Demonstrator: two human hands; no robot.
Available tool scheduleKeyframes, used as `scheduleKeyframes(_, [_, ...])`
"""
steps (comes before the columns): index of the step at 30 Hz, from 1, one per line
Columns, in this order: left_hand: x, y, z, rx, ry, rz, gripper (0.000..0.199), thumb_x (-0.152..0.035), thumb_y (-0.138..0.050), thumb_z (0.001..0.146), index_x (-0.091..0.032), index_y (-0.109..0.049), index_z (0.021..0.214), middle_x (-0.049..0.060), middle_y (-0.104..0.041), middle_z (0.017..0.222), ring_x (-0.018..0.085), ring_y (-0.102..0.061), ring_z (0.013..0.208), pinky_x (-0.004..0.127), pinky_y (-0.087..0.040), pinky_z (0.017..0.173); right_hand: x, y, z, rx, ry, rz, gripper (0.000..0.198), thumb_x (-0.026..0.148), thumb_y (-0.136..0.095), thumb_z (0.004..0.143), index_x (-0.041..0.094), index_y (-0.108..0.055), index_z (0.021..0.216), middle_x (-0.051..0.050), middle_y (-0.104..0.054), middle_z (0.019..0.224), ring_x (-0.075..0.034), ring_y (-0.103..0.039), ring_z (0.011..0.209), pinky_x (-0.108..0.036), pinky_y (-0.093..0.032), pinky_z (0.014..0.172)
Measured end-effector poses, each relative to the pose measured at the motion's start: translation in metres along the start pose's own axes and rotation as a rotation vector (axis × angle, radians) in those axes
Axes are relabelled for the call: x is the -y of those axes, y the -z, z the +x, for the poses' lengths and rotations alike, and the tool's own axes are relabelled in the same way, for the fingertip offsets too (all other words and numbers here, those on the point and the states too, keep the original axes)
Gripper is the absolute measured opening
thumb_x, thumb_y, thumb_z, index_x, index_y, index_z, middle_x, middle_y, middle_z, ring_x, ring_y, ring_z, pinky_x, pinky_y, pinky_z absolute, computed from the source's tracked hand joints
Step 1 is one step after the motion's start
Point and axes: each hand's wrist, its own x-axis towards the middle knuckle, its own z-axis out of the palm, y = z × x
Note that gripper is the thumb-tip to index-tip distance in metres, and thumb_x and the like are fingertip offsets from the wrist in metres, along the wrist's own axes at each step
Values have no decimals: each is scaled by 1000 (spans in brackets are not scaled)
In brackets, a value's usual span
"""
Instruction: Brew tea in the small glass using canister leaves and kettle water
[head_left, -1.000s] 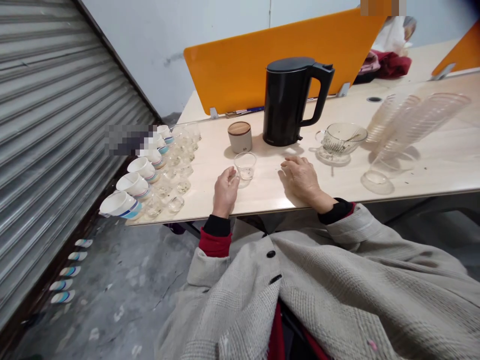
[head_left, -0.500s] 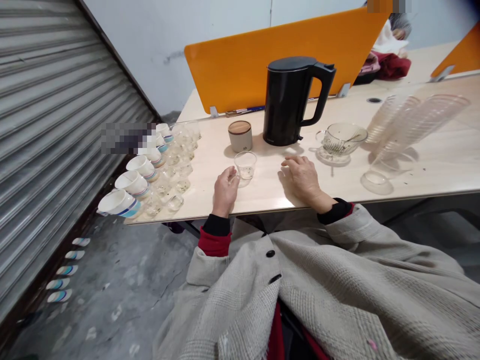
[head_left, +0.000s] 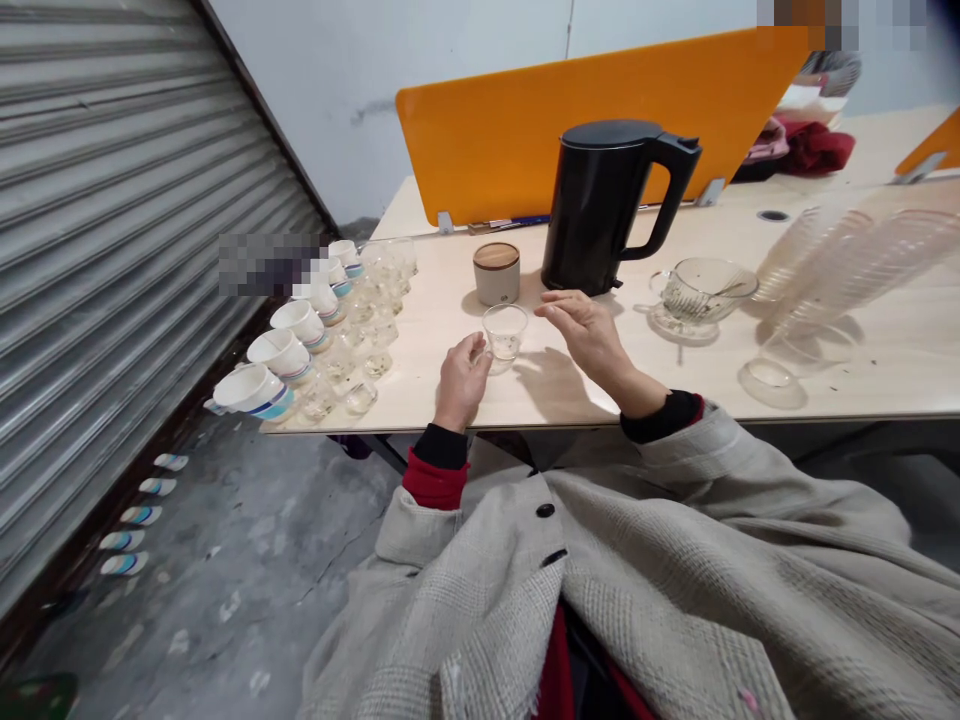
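A small clear plastic cup with a few dark bits in it stands upright on the table. My left hand is at its left side, curled, with thumb and fingertips against the cup wall. On the other side my right hand hovers palm down, fingers stretched out towards the rim and nothing visible in them. Just behind the cup sits a beige canister with a wooden lid. A black electric kettle stands behind my right hand.
Rows of clear cups and white striped paper cups fill the table's left end. To the right are a glass cup with leaves and leaning stacks of plastic cups. An orange divider runs behind; a person's sleeve shows beyond.
My right hand has lifted and moved left towards the clear cup's rim, its fingers straighter. My left hand stays beside the cup. The whole view has shifted slightly.
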Motion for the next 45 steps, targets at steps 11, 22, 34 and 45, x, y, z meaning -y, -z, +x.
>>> scheduleKeyframes(11, [-7, 3, -1, 1, 0, -2, 43, -28, -68, 92, -18, -70, 133, 15, -76, 129, 29, -72, 123, 48, -54, 112, 15, -47, 39, 107, 49, -161, 16, 14, -62, 83, 21, -76, 78, -11, -73, 123, -28, -64, 120, -49, -48, 113])
scheduleKeyframes(22, [-14, 7, -2, 0, -33, 75, 41, -29, -65, 94, -21, -70, 134, 13, -73, 134, 29, -67, 129, 47, -51, 117, 11, -27, 13, 83, 93, -289, 42, 37, -55, 101, 23, -69, 137, -11, -67, 144, -31, -57, 137, -53, -42, 120])
scheduleKeyframes(34, [-22, 0, -6, 40, -63, 535, 53, -17, -49, 97, -15, -59, 149, 20, -57, 159, 41, -35, 160, 72, -11, 132, -31, 5, -39, 480, -71, -766, 77, 54, -42, 105, 2, -39, 163, -27, -33, 172, -44, -29, 161, -64, -25, 129])
scheduleKeyframes(45, [-11, 3, -1, 144, -34, 614, 56, -37, -57, 99, -16, -57, 152, 20, -44, 170, 44, -24, 165, 69, -8, 133, -24, -11, -31, 586, -65, -752, 84, 64, -38, 105, 8, -34, 168, -22, -24, 177, -42, -17, 166, -67, -16, 131])
